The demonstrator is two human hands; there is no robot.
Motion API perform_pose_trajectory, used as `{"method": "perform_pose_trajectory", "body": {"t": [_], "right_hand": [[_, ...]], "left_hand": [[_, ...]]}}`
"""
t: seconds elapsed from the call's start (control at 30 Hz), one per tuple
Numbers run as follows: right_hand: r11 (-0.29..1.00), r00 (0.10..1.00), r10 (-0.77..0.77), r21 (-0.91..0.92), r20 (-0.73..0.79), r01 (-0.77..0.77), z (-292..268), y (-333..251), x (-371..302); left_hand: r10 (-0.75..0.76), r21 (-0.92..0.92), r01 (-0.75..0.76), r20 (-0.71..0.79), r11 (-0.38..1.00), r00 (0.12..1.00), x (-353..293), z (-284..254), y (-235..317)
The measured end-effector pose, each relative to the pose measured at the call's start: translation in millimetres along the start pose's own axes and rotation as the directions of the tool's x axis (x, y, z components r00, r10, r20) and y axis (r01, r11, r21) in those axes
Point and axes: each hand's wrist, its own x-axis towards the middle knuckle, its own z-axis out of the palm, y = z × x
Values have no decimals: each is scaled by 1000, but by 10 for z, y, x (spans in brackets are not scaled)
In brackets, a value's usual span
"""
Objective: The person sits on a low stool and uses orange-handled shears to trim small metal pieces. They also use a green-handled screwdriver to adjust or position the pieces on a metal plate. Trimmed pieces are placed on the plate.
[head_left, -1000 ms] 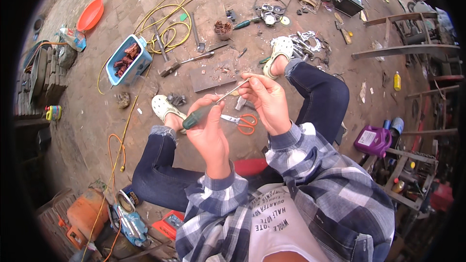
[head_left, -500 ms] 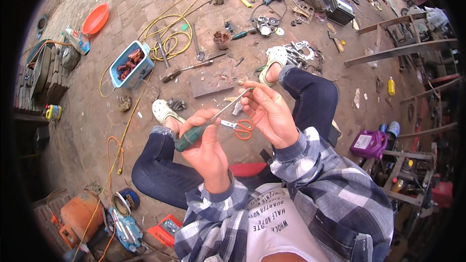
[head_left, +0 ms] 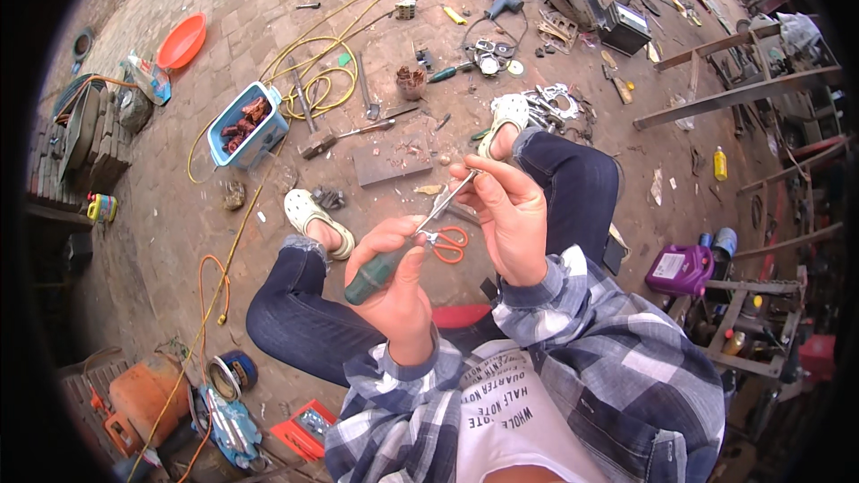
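Observation:
My left hand (head_left: 401, 309) is wrapped round the dark green handle of a screwdriver (head_left: 372, 277), its metal shaft slanting up to the right. At the shaft's far end my right hand (head_left: 514, 228) pinches the tip between thumb and fingers; whether a small part sits there is hidden. Just below the shaft, a pair of scissors (head_left: 449, 245) with orange handles lies on the ground between my legs. Beyond my hands rests a flat grey block (head_left: 392, 164) strewn with reddish scraps.
A hammer (head_left: 344, 137) lies left of the block, near a blue tub (head_left: 219, 145) of copper-coloured pieces. Yellow hose (head_left: 344, 80) coils behind. Metal parts (head_left: 559, 107) lie past my right shoe. A purple jug (head_left: 680, 268) and metal frames stand at right; an orange container (head_left: 150, 398) sits lower left.
Both hands and the screwdriver have shifted a little to the right and down in view. The right fingers have closed in around the tip.

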Motion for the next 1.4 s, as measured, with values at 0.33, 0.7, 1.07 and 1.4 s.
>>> {"method": "perform_pose_trajectory", "body": {"t": [0.33, 0.7, 1.07, 1.4], "right_hand": [[992, 992, -116, -64, -51, 113, 20, 7, -27], [977, 979, 167, 115, 118, -181, -171, -83, -6], [994, 997, 68, 85, 34, -70, -140, -61, 3], [993, 996, 67, -99, 53, -62, -210, -125, -6]], "left_hand": [[116, 110, -119, 38, 987, 993, -62, 32, -57], [-76, -127, 85, 72, 988, 994, 74, -164, -75], [29, 39, -34, 120, 999, 992, 13, -95, -101], [-30, 24, 26, 181, 999, 983, 107, -141, -38]]}}
